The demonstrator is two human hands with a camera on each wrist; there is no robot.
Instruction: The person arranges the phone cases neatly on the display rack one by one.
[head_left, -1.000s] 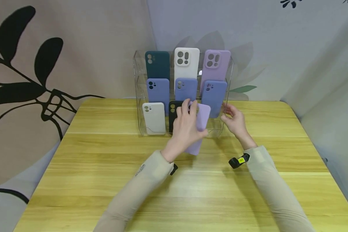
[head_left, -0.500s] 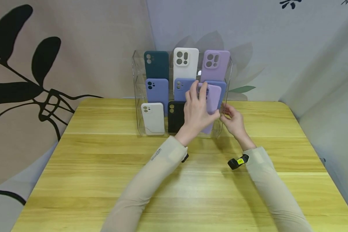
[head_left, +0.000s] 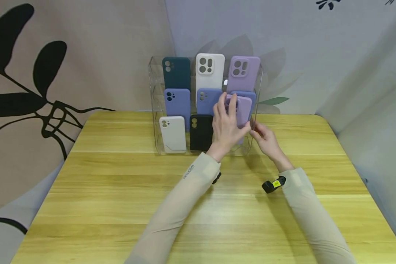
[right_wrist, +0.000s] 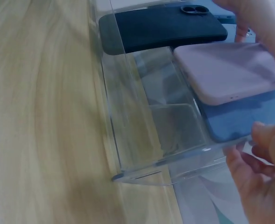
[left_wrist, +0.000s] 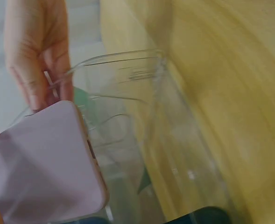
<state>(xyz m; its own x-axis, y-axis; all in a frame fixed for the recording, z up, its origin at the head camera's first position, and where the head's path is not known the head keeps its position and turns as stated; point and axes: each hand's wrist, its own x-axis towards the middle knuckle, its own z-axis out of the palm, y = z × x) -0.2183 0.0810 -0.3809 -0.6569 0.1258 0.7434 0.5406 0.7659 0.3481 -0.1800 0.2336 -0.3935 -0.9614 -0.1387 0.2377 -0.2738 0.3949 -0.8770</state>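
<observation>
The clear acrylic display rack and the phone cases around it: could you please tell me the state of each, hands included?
Clear acrylic display rack: upright on the wooden table, front right slot unfilled.
Lilac silicone phone case: gripped by the left hand, held over the front right slot.
Left hand: gripping the lilac case.
Right hand: fingers touching the rack's right side wall.
Black phone case: standing in the front middle slot.
White phone case: standing front left.

The lilac phone case [head_left: 241,110] looks like soft matt silicone, smooth and unshiny; the display rack [head_left: 153,106] is clear glossy acrylic with bright edge glints; the table [head_left: 118,190] is pale wood-grain with a smooth satin sheen; the sleeves [head_left: 181,205] are thin matt beige cloth.
</observation>
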